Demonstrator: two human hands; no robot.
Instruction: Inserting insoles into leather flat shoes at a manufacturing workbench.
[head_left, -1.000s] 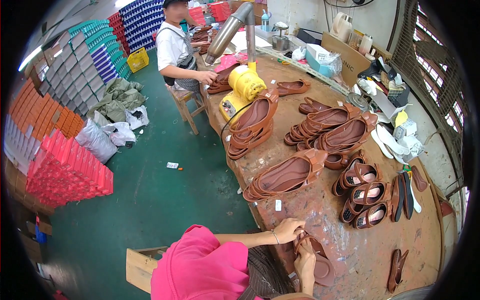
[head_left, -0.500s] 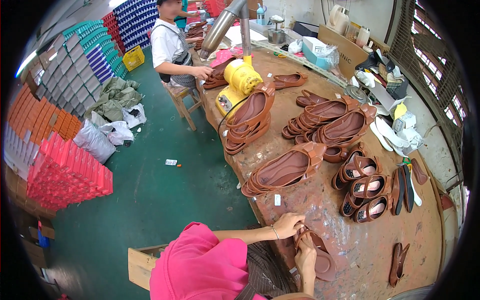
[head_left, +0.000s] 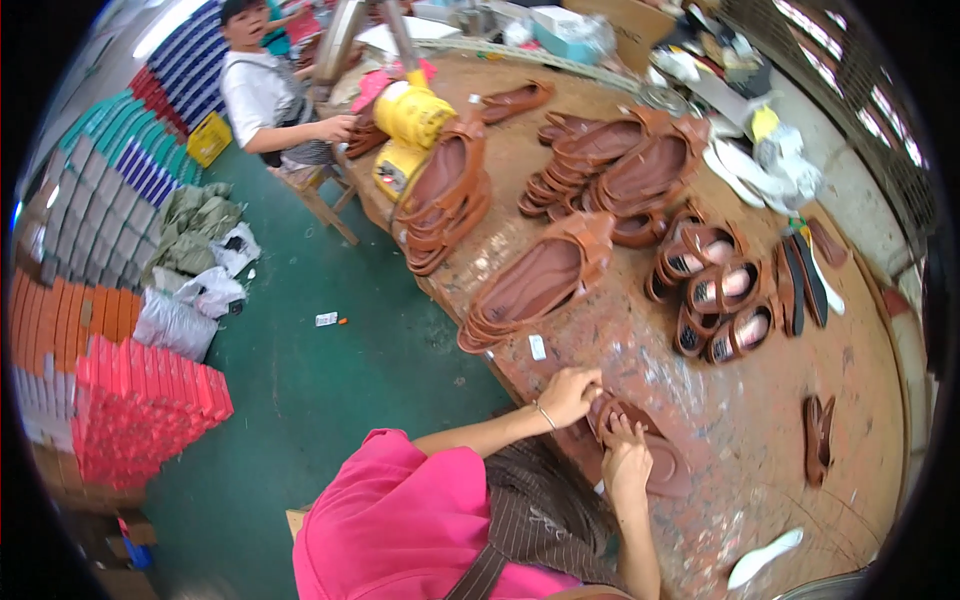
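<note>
R grip [head_left: 627, 463], brn shoe [head_left: 661, 449] prob. underneath

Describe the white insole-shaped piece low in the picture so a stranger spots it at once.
Start at the brown worktable. Look below and right of the person's right hand for a slim white insole-shaped piece. It lies alone, unlike the white sole beside the black soles.
</note>
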